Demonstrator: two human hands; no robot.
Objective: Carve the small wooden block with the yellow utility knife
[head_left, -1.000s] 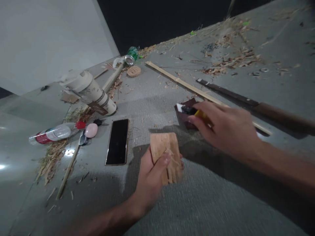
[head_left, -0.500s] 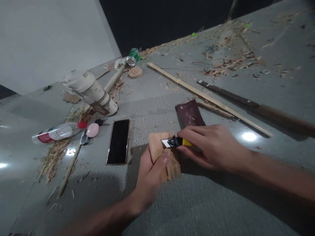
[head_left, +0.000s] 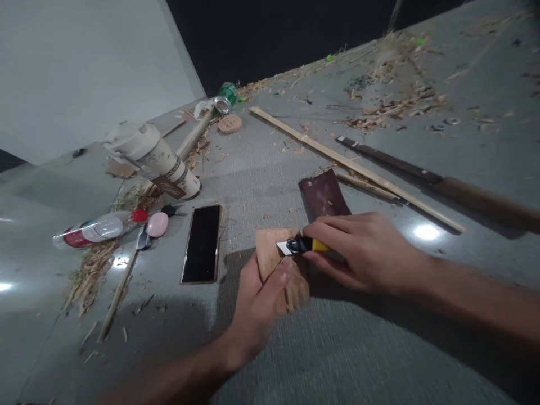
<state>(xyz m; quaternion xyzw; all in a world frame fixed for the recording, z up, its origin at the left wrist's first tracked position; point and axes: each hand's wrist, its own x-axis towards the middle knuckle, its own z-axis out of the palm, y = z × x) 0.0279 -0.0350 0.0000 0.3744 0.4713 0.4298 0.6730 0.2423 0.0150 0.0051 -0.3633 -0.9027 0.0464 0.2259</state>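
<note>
left hand (head_left: 256, 295) grips the wood block (head_left: 266, 242), right hand (head_left: 365, 253) the cutter (head_left: 298, 244); lower part's grooved, top looks barely started from here

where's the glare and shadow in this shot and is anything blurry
Head view: white glare spots on the grey table, left and right; head view: dark shadow below the bare right hand; head view: left forearm soft and smeared, black rectangular phone sharper.

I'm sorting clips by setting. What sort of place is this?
Probably a woodworking or craft table: shavings litter the grey surface, a long wooden-handled tool lies to the right, and the right hand holds a yellow-and-black cutter over a wooden piece.
</note>
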